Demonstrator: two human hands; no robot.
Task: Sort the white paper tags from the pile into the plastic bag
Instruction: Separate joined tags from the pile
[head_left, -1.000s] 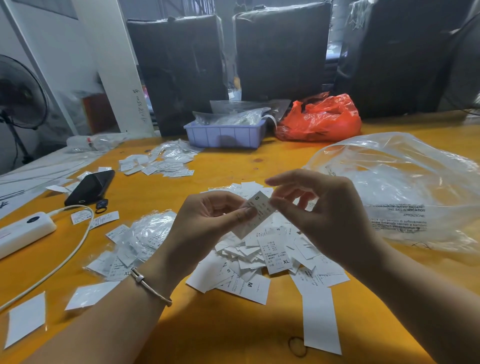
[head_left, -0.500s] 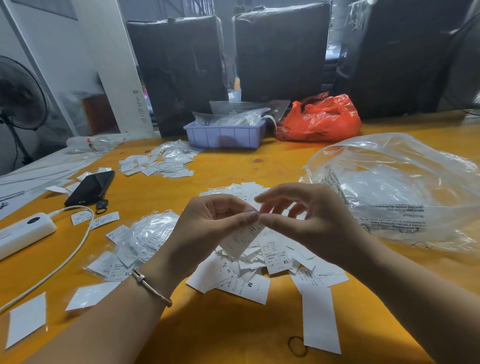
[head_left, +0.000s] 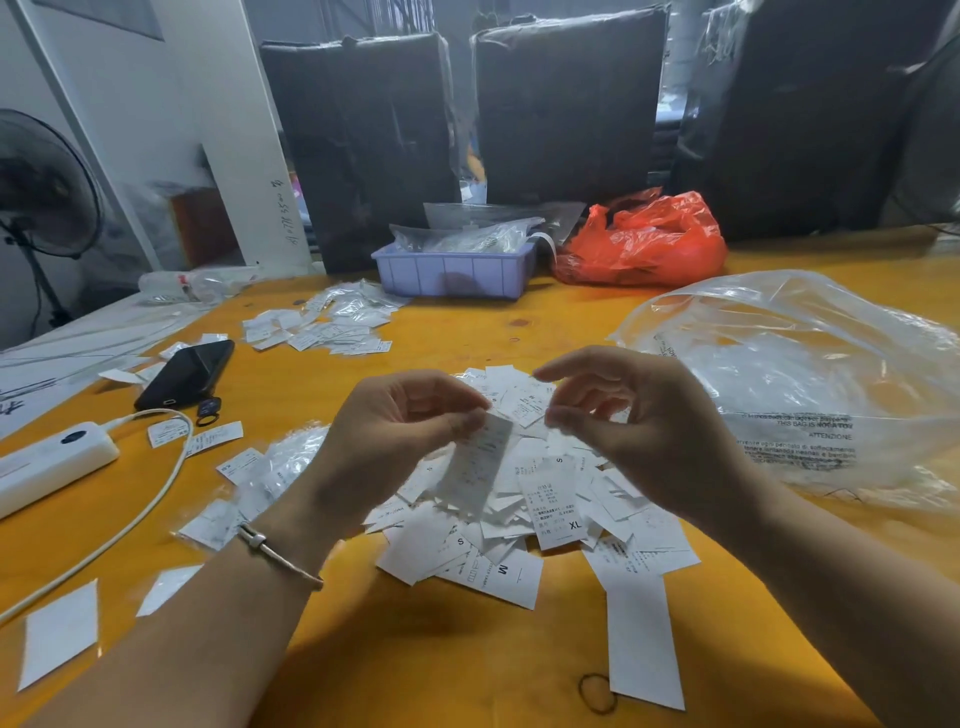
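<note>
1. Two bare hands hover above the pile of white paper tags (head_left: 519, 514) on the orange table (head_left: 415, 665).
2. Above the pile's left part, the left hand (head_left: 400, 441) pinches one hanging tag (head_left: 480, 462) by its top edge between thumb and fingertips; the tag droops toward the pile.
3. Above the pile's right part, the right hand (head_left: 639, 421) has its fingers loosely curled and apart, gripping nothing, just beside the pinched tag.
4. Right of the pile lies the clear plastic bag (head_left: 810, 384), crumpled, with printed warning text facing the pile.
5. Left of the pile sit a black phone (head_left: 187, 373), a white power strip (head_left: 49, 465) with its cable (head_left: 130, 525), and scattered loose tags.
6. Beyond the pile stand a lilac tray (head_left: 454, 275) and a red bag (head_left: 644, 241).
7. Near the pile's right edge, a long white strip (head_left: 641, 639) lies toward the viewer.
</note>
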